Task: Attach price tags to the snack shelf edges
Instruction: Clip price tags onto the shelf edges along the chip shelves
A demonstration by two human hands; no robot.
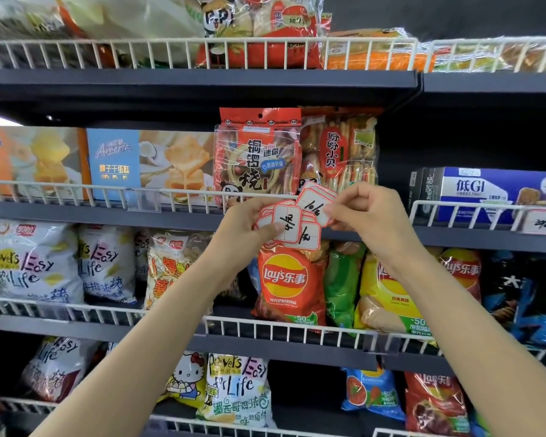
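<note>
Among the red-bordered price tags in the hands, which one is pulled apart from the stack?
The upper tag, pinched by the right hand alone. The other tags stay fanned together in the left hand.

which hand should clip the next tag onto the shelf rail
Right. The right hand already pinches a single tag apart from the rest, close to the wire rail; the left hand holds the stack of tags.

You see matt paper price tags (289, 223), glossy crinkled plastic snack bags (292, 279), white coated wire rails (108, 52), and dark matt metal shelf edges (171, 82).
</note>
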